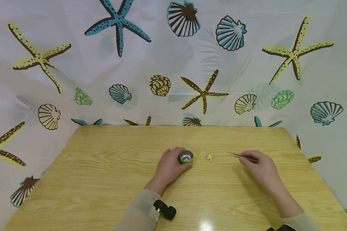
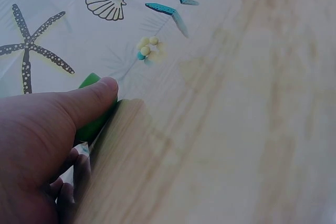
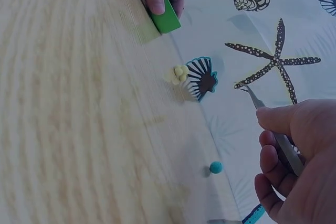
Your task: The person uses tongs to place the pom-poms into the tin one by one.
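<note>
My left hand (image 1: 170,165) grips a small round green cup (image 1: 186,156) with a shiny metal inside, its thumb along the near side. The cup stands upright on the table, mouth up. Over the table at the right, my right hand (image 1: 263,168) pinches a pair of metal tweezers (image 1: 234,155) between thumb and fingers. Their thin tips point left and stand slightly apart, with nothing between them. Between the two hands lies a small cluster of yellow beads (image 1: 209,158) with a blue one at its edge. A single teal bead (image 3: 216,167) lies apart from the cluster in the right wrist view.
The wooden table (image 1: 104,166) runs back to a white cloth (image 1: 150,61) printed with starfish and shells, which also hangs along both sides. A black wrist mount (image 1: 165,210) sits on the left sleeve.
</note>
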### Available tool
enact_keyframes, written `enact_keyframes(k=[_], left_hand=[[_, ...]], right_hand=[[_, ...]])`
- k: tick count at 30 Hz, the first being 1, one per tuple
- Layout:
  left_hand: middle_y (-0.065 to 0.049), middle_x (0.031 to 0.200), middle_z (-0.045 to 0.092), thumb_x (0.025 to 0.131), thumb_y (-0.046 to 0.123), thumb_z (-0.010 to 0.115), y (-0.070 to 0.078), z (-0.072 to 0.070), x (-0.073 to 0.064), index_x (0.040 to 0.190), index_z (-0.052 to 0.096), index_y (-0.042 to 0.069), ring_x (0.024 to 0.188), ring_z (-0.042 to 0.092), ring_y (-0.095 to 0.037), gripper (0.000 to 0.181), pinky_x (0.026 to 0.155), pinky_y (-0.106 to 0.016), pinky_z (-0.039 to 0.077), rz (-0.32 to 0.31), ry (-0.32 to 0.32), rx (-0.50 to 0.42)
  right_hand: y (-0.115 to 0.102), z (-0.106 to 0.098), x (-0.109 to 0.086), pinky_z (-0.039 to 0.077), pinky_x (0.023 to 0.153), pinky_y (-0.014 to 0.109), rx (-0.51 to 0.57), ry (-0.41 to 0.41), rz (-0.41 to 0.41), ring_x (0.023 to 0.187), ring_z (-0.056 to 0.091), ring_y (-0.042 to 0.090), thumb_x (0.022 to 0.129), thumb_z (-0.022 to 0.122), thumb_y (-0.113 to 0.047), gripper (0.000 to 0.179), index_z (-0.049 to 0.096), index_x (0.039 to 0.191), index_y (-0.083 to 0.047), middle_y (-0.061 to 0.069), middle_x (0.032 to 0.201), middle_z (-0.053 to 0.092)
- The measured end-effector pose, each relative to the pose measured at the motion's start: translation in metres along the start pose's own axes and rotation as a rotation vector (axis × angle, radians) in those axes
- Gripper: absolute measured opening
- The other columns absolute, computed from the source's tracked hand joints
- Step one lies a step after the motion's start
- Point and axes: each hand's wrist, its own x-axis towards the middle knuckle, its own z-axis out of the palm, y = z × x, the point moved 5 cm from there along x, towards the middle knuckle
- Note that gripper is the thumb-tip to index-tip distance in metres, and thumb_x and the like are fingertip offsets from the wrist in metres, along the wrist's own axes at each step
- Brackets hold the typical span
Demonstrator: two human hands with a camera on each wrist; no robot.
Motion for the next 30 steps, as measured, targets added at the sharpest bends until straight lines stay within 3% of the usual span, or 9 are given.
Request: enact_keyframes(k=[6, 14, 22, 30], left_hand=[[-0.013, 0.142, 0.072, 0.095, 0.031, 0.091, -0.001, 0.001, 0.000, 0.144, 0.068, 0.005, 0.144, 0.059, -0.035, 0.060, 0.134, -0.054, 0.026, 0.000, 0.000, 0.003], [-0.013, 0.142, 0.072, 0.095, 0.032, 0.091, -0.001, 0.001, 0.002, 0.144, 0.068, 0.005, 0.148, 0.055, -0.036, 0.060, 0.135, -0.054, 0.025, 0.000, -0.002, 0.002], [-0.013, 0.143, 0.071, 0.096, 0.033, 0.091, -0.003, 0.002, 0.001, 0.144, 0.067, 0.006, 0.148, 0.056, -0.035, 0.061, 0.135, -0.053, 0.024, -0.008, -0.005, 0.011], [-0.012, 0.142, 0.072, 0.096, 0.032, 0.091, -0.004, 0.003, 0.002, 0.144, 0.067, 0.006, 0.142, 0.060, -0.033, 0.060, 0.135, -0.053, 0.025, -0.001, -0.003, 0.008]], right_hand=[[0.013, -0.011, -0.003, 0.059, 0.093, 0.021, -0.016, 0.001, 0.026, 0.125, 0.071, 0.032, 0.109, 0.075, -0.034, 0.037, 0.077, 0.135, -0.008, 0.014, 0.138, 0.073], [0.027, -0.019, -0.006, 0.058, 0.087, 0.018, -0.027, 0.000, 0.057, 0.127, 0.070, 0.034, 0.109, 0.075, -0.034, 0.039, 0.077, 0.136, -0.006, 0.018, 0.141, 0.071], [0.041, -0.024, -0.006, 0.059, 0.100, 0.047, -0.058, 0.007, 0.087, 0.127, 0.068, 0.037, 0.109, 0.075, -0.034, 0.038, 0.077, 0.135, -0.006, 0.020, 0.140, 0.072], [0.052, -0.027, -0.005, 0.058, 0.101, 0.053, -0.038, -0.018, 0.122, 0.126, 0.067, 0.040, 0.110, 0.073, -0.037, 0.044, 0.075, 0.137, -0.003, 0.023, 0.139, 0.071]])
